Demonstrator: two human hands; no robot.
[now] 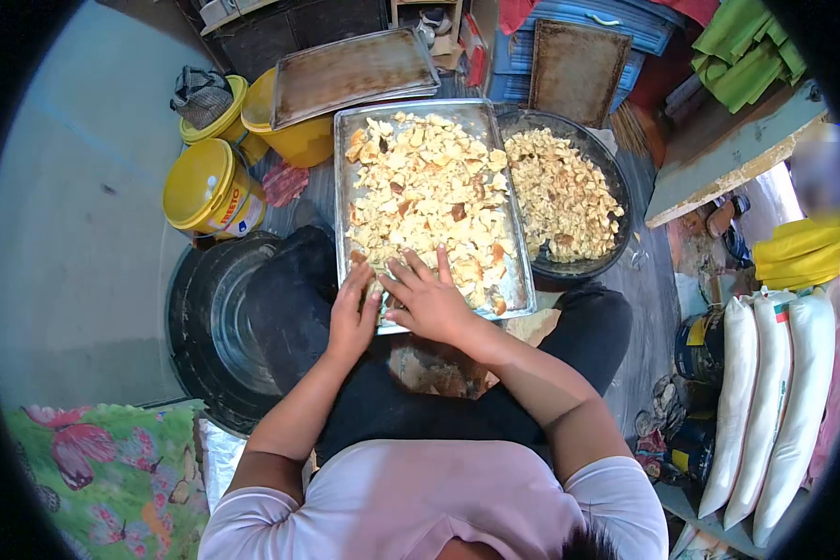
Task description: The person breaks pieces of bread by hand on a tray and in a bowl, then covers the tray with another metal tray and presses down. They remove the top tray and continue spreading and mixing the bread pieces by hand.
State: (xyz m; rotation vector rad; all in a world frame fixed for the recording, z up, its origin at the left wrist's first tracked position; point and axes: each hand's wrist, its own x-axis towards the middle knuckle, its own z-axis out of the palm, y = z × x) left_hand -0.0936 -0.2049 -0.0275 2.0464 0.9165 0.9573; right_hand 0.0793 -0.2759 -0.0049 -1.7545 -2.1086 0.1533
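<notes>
A metal baking tray [343,196] lies in front of me over my lap, spread with torn bread pieces [429,187], pale with some brown crusts. My left hand [353,313] rests at the tray's near left corner, its fingers stretched out over bread pieces, with the thumb a little apart. Beside it, my right hand [431,301] lies on the near edge of the bread with its fingers spread. Bits directly under both palms are hidden. To the right, a round dark basin [623,177] holds more broken bread pieces [560,191].
Stacked baking trays [355,75] sit on yellow buckets [294,140] at the back left. Another lidded bucket [201,187] and an empty black tub [191,317] stand at left. A tray [579,70] leans behind the basin. White filled sacks [765,411] stand at right.
</notes>
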